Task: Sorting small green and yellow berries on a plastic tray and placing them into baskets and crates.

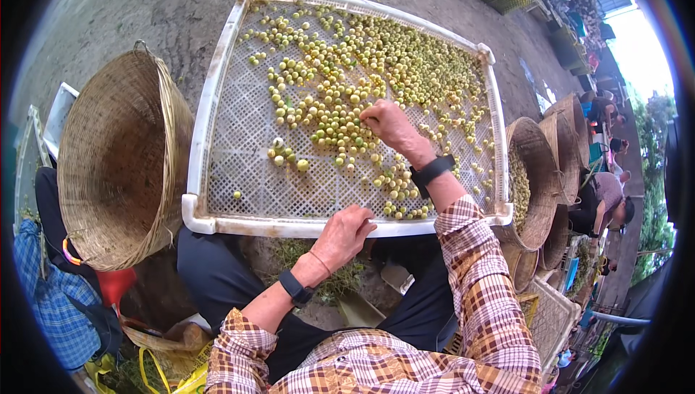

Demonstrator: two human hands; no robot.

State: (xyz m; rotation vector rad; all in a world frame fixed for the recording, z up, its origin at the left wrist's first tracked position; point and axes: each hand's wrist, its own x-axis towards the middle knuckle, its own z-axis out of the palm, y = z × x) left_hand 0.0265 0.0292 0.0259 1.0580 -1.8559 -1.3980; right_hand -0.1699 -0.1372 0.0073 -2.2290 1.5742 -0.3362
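Note:
A white plastic mesh tray (pixel 233 177) lies across the knees, with many small round yellow-green fruits (pixel 429 57) spread on it, densest toward the far right. My right hand (pixel 388 125) is over the middle of the tray, fingertips bent together at the fruits; whether they pinch one cannot be made out. Near the front rim is my left hand (pixel 345 236), its thumb and fingers close together beside the rim, and what lies between them is hidden. A few larger fruits (pixel 302 165) sit apart on the left part of the mesh. Both wrists wear dark bands.
A deep woven basket (pixel 119 160) stands at the left of the tray. More woven baskets (pixel 535 177) line the right side, one holding fruits. Green stems (pixel 326 280) lie on the ground between the legs. A person in blue plaid (pixel 65 296) is at the left edge; other people are far right.

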